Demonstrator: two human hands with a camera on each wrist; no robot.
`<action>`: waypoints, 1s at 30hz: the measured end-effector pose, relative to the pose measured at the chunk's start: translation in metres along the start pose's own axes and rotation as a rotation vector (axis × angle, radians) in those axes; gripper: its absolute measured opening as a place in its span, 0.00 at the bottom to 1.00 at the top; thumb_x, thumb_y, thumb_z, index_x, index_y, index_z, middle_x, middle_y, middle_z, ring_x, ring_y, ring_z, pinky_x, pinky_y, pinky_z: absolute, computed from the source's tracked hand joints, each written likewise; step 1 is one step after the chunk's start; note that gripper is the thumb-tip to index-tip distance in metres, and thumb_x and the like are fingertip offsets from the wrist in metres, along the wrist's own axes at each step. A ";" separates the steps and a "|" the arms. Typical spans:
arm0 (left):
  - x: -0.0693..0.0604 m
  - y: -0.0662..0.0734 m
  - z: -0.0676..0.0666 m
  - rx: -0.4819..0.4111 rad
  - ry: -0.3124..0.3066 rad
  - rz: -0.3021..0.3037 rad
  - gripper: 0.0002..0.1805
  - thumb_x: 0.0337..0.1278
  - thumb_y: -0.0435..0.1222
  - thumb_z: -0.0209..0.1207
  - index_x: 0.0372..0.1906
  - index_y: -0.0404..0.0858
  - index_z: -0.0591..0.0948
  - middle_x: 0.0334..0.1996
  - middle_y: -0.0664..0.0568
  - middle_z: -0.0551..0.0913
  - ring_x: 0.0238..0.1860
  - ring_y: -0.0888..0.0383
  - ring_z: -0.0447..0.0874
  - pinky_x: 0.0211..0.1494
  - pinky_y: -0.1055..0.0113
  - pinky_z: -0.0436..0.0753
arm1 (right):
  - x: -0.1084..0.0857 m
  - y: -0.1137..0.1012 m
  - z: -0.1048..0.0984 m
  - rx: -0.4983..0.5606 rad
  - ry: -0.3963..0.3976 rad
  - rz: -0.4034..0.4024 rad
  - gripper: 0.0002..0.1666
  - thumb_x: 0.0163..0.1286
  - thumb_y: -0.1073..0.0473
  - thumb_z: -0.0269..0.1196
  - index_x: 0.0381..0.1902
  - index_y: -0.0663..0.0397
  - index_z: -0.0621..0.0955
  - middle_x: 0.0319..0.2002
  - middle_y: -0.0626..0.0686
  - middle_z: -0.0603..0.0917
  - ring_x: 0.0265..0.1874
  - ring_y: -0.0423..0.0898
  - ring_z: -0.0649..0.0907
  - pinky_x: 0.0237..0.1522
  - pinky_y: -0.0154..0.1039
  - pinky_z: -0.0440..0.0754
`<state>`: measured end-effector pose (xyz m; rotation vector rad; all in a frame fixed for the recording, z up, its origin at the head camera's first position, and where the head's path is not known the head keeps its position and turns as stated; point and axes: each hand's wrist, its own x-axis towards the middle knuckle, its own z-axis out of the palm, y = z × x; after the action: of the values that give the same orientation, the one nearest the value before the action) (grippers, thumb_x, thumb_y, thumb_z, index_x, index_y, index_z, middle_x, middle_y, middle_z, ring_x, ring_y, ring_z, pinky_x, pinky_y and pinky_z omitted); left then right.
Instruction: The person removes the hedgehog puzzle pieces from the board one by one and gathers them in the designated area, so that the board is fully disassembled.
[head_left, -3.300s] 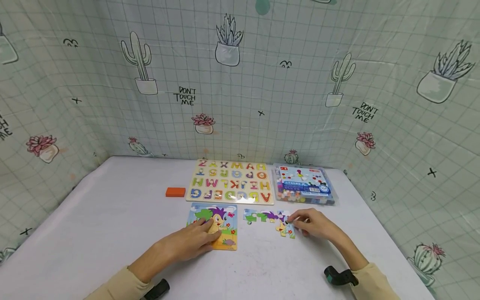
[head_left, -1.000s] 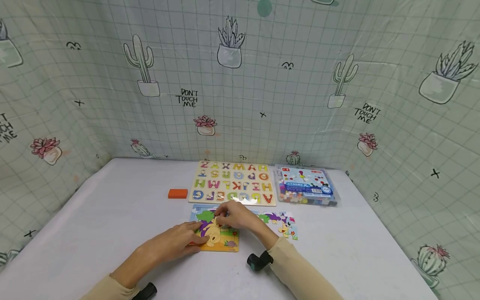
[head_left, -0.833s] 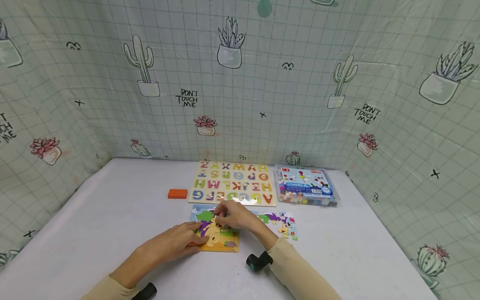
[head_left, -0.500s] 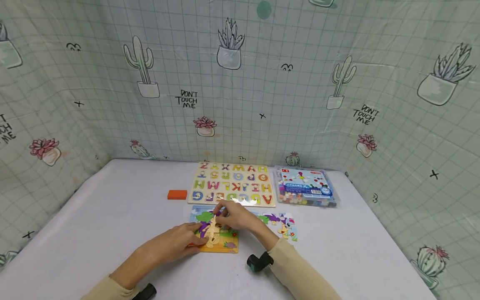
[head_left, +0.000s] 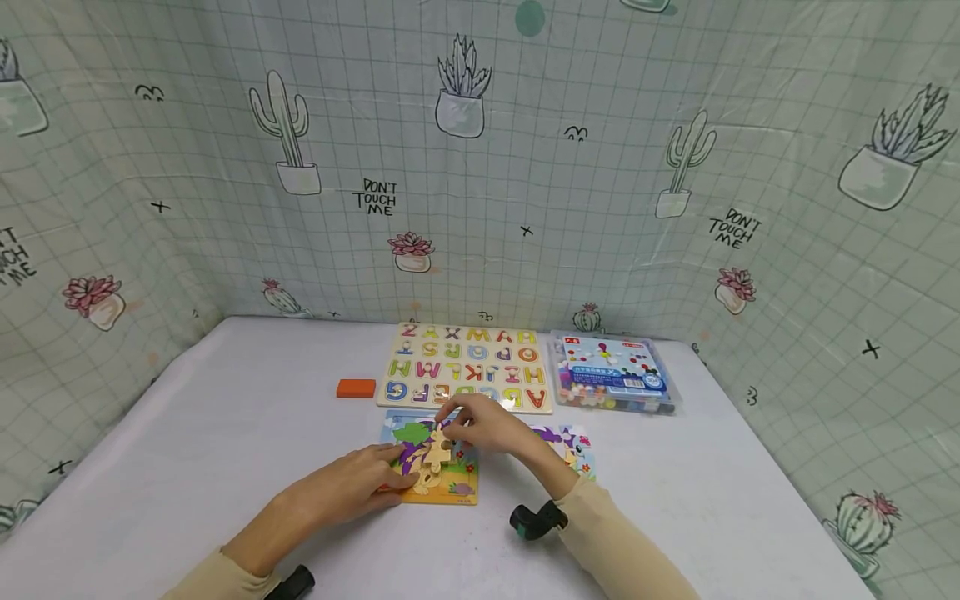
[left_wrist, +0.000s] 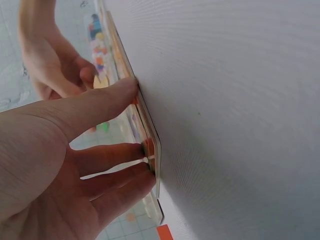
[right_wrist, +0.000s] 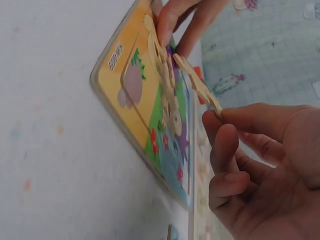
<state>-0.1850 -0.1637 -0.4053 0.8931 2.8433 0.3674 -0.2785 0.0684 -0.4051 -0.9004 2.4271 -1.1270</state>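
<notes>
A puzzle board with a printed picture (head_left: 461, 492) lies on the table, with loose wooden-coloured pieces on it. My right hand (head_left: 483, 425) pinches a bare wooden piece (head_left: 437, 451) above the board between thumb and fingers; in the right wrist view that piece (right_wrist: 200, 86) is tilted over the board (right_wrist: 107, 75). My left hand (head_left: 345, 483) rests on the board's left part, thumb at the near edge and fingers on top, as the left wrist view shows for the hand (left_wrist: 65, 160). Its fingertips partly hide the picture.
Joined picture pieces (head_left: 581, 450) lie right of the board, partly behind my right forearm. Behind stand an alphabet board (head_left: 462, 371) and a clear box with coloured parts (head_left: 615, 372). An orange block (head_left: 356, 388) lies at the back left.
My right hand came from the pieces on the right to the board. Most recently it shifted slightly right and up with the wooden piece. My left hand slid a little left.
</notes>
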 end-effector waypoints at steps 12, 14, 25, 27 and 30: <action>0.000 0.001 0.001 0.000 0.017 -0.003 0.18 0.57 0.39 0.67 0.54 0.47 0.85 0.64 0.37 0.76 0.65 0.38 0.73 0.63 0.43 0.77 | -0.043 0.029 -0.031 0.004 0.030 0.042 0.11 0.72 0.61 0.59 0.49 0.57 0.80 0.35 0.59 0.87 0.24 0.50 0.80 0.24 0.34 0.75; 0.000 0.001 0.002 -0.001 0.018 0.001 0.18 0.57 0.39 0.67 0.54 0.47 0.86 0.64 0.37 0.76 0.65 0.38 0.74 0.63 0.43 0.77 | -0.050 0.034 -0.036 -0.005 0.035 0.050 0.11 0.72 0.61 0.59 0.49 0.57 0.80 0.36 0.58 0.87 0.25 0.50 0.81 0.24 0.34 0.76; 0.000 0.001 0.002 0.014 0.022 0.012 0.18 0.57 0.38 0.67 0.54 0.46 0.85 0.64 0.38 0.77 0.66 0.39 0.73 0.63 0.44 0.77 | -0.080 0.056 -0.049 -0.019 0.064 0.092 0.11 0.72 0.61 0.59 0.49 0.59 0.80 0.33 0.56 0.87 0.22 0.46 0.79 0.22 0.33 0.75; 0.000 0.000 0.003 0.022 0.022 0.018 0.18 0.57 0.39 0.66 0.54 0.46 0.85 0.64 0.38 0.77 0.66 0.39 0.73 0.63 0.44 0.77 | -0.084 0.060 -0.051 -0.010 0.065 0.096 0.12 0.71 0.62 0.59 0.49 0.61 0.80 0.32 0.57 0.86 0.22 0.45 0.78 0.21 0.32 0.74; -0.001 0.000 0.004 0.033 0.024 0.032 0.18 0.58 0.39 0.66 0.55 0.46 0.85 0.64 0.38 0.76 0.66 0.39 0.73 0.63 0.44 0.77 | -0.091 0.065 -0.054 0.003 0.074 0.108 0.12 0.71 0.62 0.60 0.49 0.62 0.80 0.31 0.57 0.85 0.21 0.43 0.77 0.20 0.32 0.73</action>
<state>-0.1840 -0.1637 -0.4090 0.9481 2.8676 0.3386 -0.2644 0.1913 -0.4189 -0.7291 2.4996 -1.1426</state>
